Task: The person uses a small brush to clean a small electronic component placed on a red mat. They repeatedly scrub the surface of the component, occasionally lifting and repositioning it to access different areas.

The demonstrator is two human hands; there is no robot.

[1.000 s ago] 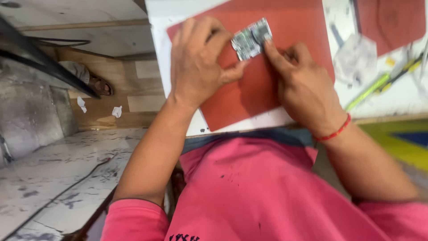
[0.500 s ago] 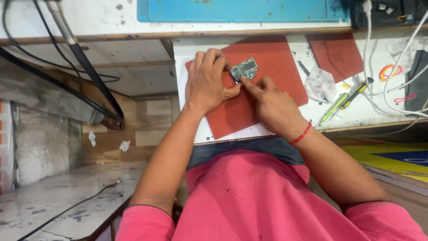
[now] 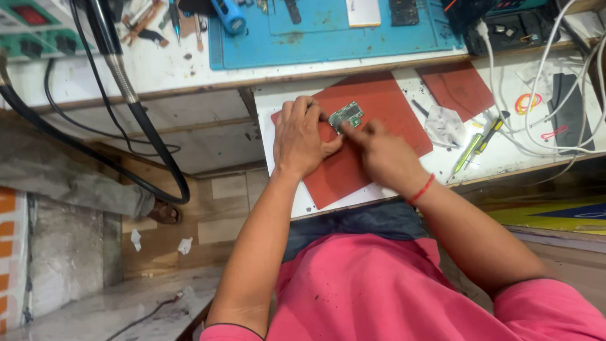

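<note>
A small green circuit board [image 3: 346, 115] lies on a red mat [image 3: 391, 104] on the white workbench. My left hand [image 3: 302, 137] rests on the mat with its fingertips pressing the board's left edge. My right hand [image 3: 384, 155], with a red thread around the wrist, touches the board's lower right edge with its fingertips. Both hands hold the board between them. Whether the right hand also holds a small tool is hidden.
A crumpled white tissue [image 3: 445, 124] and a yellow-green screwdriver [image 3: 478, 144] lie right of the mat. A second red mat [image 3: 457, 87], white cables [image 3: 536, 107], a blue work mat [image 3: 328, 31] and a black hose [image 3: 126, 107] surround the spot.
The camera has pulled back and tilted up, showing more of the bench. Both hands stay on the circuit board in about the same grip.
</note>
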